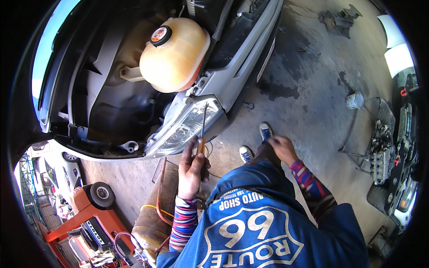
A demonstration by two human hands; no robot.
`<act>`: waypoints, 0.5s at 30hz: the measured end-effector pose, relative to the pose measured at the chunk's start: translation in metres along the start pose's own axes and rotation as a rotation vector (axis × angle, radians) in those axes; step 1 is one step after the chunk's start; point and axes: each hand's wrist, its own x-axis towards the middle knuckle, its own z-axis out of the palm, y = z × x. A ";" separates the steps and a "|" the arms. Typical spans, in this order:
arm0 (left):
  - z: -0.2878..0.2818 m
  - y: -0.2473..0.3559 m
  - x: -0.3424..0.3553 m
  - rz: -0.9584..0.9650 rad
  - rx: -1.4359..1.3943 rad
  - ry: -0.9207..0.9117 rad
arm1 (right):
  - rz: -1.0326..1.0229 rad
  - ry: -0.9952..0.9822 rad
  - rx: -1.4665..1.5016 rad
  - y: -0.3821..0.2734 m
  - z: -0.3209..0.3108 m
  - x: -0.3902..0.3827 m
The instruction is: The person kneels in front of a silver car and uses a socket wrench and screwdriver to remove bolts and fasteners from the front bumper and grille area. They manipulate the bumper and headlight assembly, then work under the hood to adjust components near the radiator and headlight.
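My left hand (191, 173) is closed round the amber handle of a screwdriver (202, 144). The screwdriver's thin shaft points away from me, over the clear headlight (187, 127) at the car's front corner; whether its tip touches the lens I cannot tell. Down by my dark trouser leg (264, 154) is my right hand (284, 149), its fingers curled together. What they hold, if anything, is hidden. Beyond the headlight, a yellowed plastic fluid reservoir (172, 60) with a black cap (161, 35) sits in the open engine bay.
A rusty gas cylinder (156, 205) with a hose lies left of me, near an orange machine (89, 219) and a tyre (102, 195). The grey bumper (241, 76) borders the stained concrete floor (308, 120). Rightward are a small bucket (355, 101) and engine parts (380, 152).
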 end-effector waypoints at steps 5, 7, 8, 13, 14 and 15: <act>0.010 0.019 0.014 -0.007 -0.062 0.055 | -0.065 -0.340 0.528 -0.189 0.034 0.094; 0.014 0.023 0.015 0.015 -0.080 0.039 | 0.099 -0.468 0.923 -0.227 0.046 0.103; 0.016 0.024 0.015 0.021 -0.091 0.033 | 0.138 -0.456 0.919 -0.237 0.051 0.108; 0.025 0.032 0.021 0.029 -0.096 -0.027 | 0.217 -0.403 1.097 -0.245 0.068 0.119; 0.026 0.034 0.024 0.027 -0.077 -0.021 | 0.229 -0.401 1.109 -0.245 0.071 0.121; 0.027 0.036 0.026 0.026 -0.058 -0.015 | 0.242 -0.399 1.121 -0.244 0.073 0.123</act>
